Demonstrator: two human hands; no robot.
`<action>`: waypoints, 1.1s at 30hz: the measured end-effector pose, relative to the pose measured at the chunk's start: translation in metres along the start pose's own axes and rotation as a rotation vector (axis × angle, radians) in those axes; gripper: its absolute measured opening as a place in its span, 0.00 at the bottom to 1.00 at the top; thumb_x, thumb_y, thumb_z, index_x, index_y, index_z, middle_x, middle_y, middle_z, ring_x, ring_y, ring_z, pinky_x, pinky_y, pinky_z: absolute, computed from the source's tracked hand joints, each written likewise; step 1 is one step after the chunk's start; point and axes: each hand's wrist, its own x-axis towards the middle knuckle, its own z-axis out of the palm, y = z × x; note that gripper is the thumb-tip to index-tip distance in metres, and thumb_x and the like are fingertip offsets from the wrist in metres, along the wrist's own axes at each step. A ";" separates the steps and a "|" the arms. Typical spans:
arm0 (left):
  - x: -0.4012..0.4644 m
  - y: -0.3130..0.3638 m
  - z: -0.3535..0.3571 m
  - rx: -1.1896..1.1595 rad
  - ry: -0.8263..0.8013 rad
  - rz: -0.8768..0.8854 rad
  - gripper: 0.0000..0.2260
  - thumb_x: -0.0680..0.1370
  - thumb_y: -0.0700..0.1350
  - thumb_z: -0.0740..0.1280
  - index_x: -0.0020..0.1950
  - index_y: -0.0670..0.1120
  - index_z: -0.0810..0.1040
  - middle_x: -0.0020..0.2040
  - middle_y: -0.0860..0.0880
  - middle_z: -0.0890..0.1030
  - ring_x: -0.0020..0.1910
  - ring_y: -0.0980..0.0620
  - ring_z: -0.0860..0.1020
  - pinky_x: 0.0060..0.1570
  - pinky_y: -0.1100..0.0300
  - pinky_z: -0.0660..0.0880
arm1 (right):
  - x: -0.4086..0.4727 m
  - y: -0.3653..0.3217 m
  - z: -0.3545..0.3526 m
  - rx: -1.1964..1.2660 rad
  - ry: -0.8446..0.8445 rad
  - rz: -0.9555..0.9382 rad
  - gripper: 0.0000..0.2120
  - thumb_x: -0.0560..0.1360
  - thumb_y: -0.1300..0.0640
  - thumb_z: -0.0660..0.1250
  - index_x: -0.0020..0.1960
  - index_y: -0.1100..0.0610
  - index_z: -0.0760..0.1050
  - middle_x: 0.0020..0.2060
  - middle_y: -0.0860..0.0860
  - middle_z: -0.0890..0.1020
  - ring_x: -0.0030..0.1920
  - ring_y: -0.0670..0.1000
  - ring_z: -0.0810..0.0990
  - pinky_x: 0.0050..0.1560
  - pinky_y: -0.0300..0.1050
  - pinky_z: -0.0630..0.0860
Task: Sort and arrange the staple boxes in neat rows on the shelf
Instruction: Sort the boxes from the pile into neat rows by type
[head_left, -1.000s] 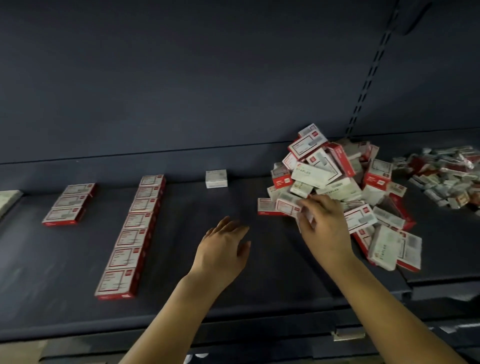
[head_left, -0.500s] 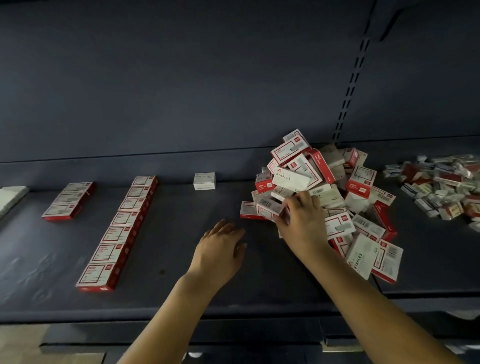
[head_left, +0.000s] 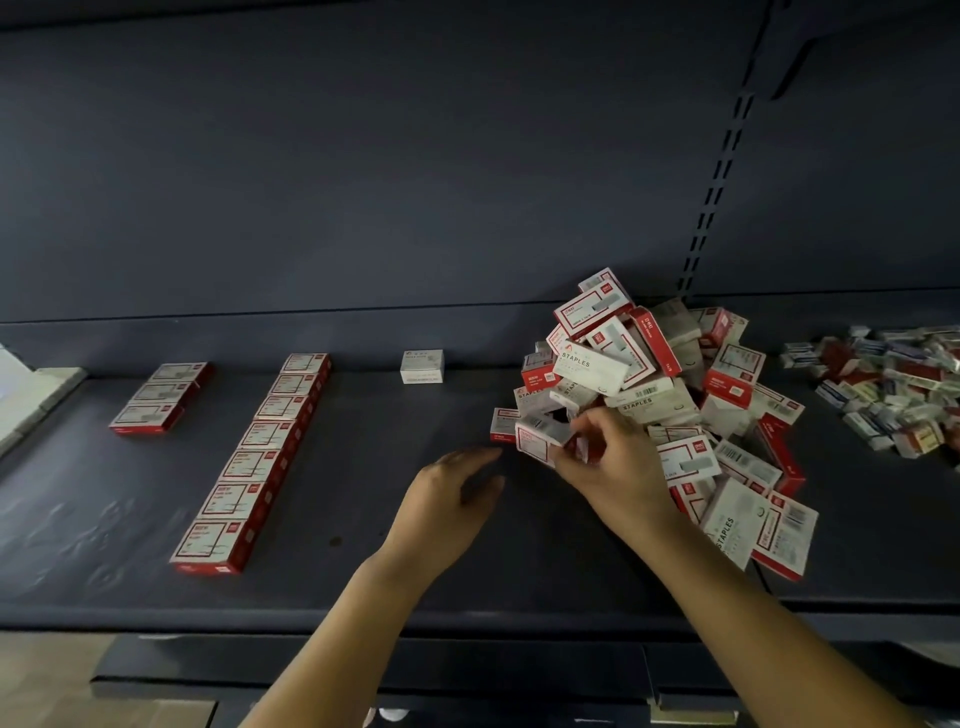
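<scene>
The right hand (head_left: 618, 467) is curling its fingers and thumb around a red-and-white staple box (head_left: 540, 439), pinching it at the box's right end. The box is lying tilted, its long axis running from about ten o'clock to four o'clock, white face turned up, at the nine o'clock edge of the loose pile of staple boxes (head_left: 670, 395).

The left hand (head_left: 449, 501) is hovering palm down over the shelf (head_left: 363, 571), fingers relaxed and gripping nothing, pointing toward one o'clock, just beside the held box but apart from it.

At nine o'clock from the hands, a long row of staple boxes (head_left: 260, 452) is running from the shelf's back toward its front edge, each box lying flat with its long axis across the row. Farther toward nine o'clock a short row of three boxes (head_left: 158, 397) is lying the same way. A single white box (head_left: 422, 366) is sitting at the back, toward eleven o'clock. At three o'clock a second heap of smaller mixed boxes (head_left: 893, 384) is lying on the neighbouring shelf section. The dark back panel (head_left: 363, 182) is rising behind, with a slotted upright (head_left: 719, 176).
</scene>
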 end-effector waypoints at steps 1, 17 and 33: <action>-0.001 0.004 0.000 -0.116 0.023 -0.010 0.14 0.77 0.42 0.66 0.61 0.52 0.77 0.57 0.59 0.77 0.56 0.64 0.75 0.52 0.78 0.66 | -0.001 -0.004 -0.004 0.108 -0.047 0.081 0.12 0.67 0.57 0.75 0.47 0.58 0.75 0.41 0.49 0.80 0.43 0.48 0.78 0.41 0.39 0.74; -0.004 0.028 -0.003 -0.984 -0.008 -0.140 0.12 0.69 0.42 0.69 0.52 0.46 0.80 0.50 0.47 0.84 0.53 0.50 0.81 0.51 0.61 0.77 | -0.011 -0.033 -0.033 0.827 -0.178 0.384 0.06 0.70 0.64 0.69 0.46 0.58 0.79 0.36 0.49 0.85 0.39 0.46 0.83 0.38 0.36 0.79; -0.014 -0.016 -0.043 0.149 0.156 0.398 0.23 0.72 0.53 0.64 0.64 0.44 0.75 0.60 0.49 0.76 0.61 0.53 0.71 0.59 0.62 0.72 | -0.017 -0.064 0.010 0.880 -0.292 0.449 0.07 0.72 0.64 0.68 0.50 0.62 0.79 0.43 0.57 0.84 0.42 0.52 0.83 0.37 0.39 0.78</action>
